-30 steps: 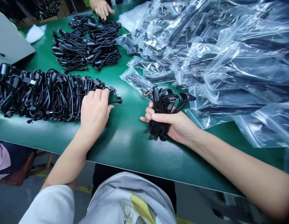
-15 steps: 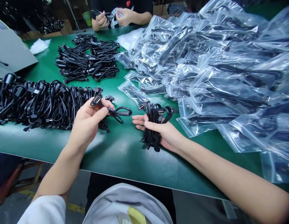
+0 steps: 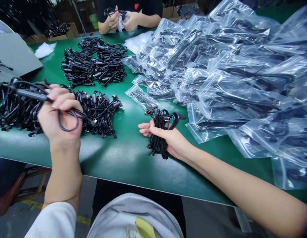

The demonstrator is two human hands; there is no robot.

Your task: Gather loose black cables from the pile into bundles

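Observation:
My left hand is raised over the left side of the table, its fingers curled round a coiled black cable with a thick cylindrical section. Behind it lies a long row of bundled black cables. Lower on the right, my right hand grips a bunch of folded black cables just above the green tabletop. Rectangular connectors show at the top of that bunch, and several thin plug ends hang below. The fingertips of my right hand stick out to the left of it.
Clear zip bags with black cables heap across the right side of the green table. Further back sit more cable bundles and white sheets. A grey box stands at left. Across the table, a person's hands hold a cable.
My left hand has swung left and turned, carrying the cable from beside the bunch to above the row. My right hand has barely moved. The person opposite has shifted their hands slightly.

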